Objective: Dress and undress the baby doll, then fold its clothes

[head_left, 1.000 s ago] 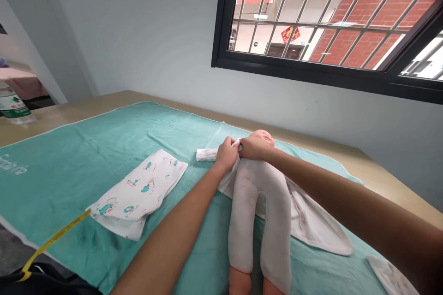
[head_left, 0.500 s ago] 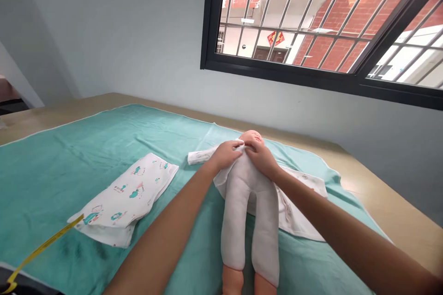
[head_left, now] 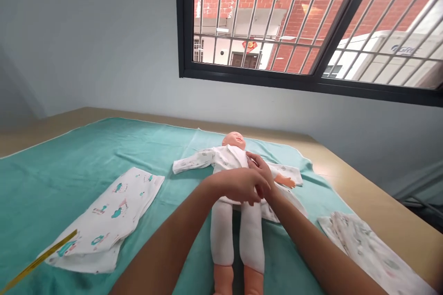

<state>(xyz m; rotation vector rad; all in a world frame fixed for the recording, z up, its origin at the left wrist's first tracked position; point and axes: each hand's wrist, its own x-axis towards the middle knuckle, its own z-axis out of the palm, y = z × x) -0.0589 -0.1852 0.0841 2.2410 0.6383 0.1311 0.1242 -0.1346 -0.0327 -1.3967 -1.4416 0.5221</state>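
A baby doll [head_left: 234,139] lies on its back on a teal towel [head_left: 69,166], head toward the wall, in a white printed top [head_left: 221,159] and pale leggings [head_left: 237,235]. My left hand [head_left: 238,185] lies flat across the doll's belly, fingers stretched out over the top's hem. My right hand [head_left: 260,173] rests beside and partly under it on the doll's right side, fingers extended on the cloth. Neither hand grips anything that I can see.
A folded white printed garment [head_left: 110,214] lies on the towel to the left. Another printed cloth [head_left: 367,249] lies at the right, partly on the wooden table [head_left: 374,198]. A yellow tape [head_left: 34,262] crosses the lower left. A barred window [head_left: 304,23] is above.
Both hands slid from the doll's neck down to its belly. The top now lies closed over the chest with both sleeves spread out. The view shifted right and the bottle dropped out.
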